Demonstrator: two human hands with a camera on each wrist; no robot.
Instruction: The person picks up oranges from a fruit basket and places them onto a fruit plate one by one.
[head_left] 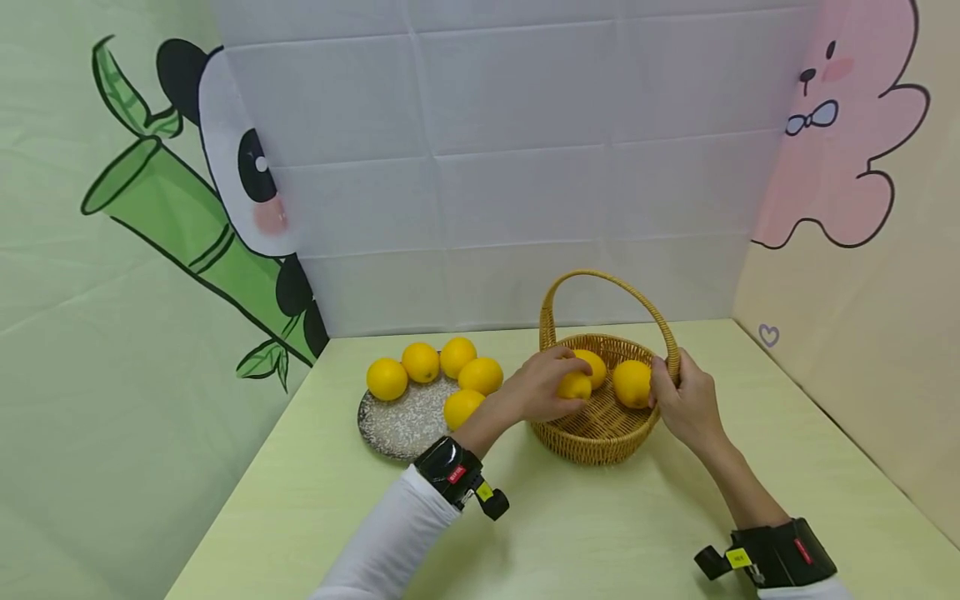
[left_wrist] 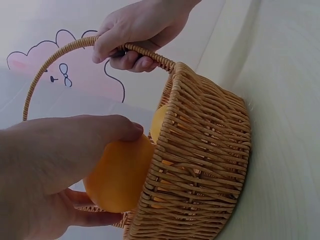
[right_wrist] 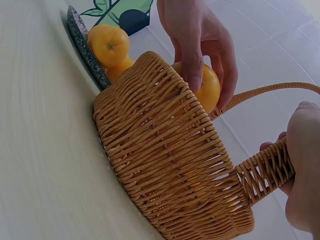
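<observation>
My left hand (head_left: 546, 387) holds an orange (head_left: 574, 387) between thumb and fingers at the left rim of a woven wicker basket (head_left: 592, 450). In the left wrist view this orange (left_wrist: 120, 175) overlaps the basket's rim. My right hand (head_left: 688, 407) grips the right side of the arched basket handle (head_left: 600, 275), low down near the rim. Inside the basket are two more oranges, one at the back (head_left: 594, 367) and another orange (head_left: 632, 384) on the right side. The basket stands on the table.
A round speckled grey plate (head_left: 401, 425) lies left of the basket. Several oranges (head_left: 387, 379) sit along its back and right side, partly behind my left forearm. Cloth walls with a printed panda (head_left: 251, 167) and a pink bear (head_left: 832, 167) enclose the pale table (head_left: 585, 533).
</observation>
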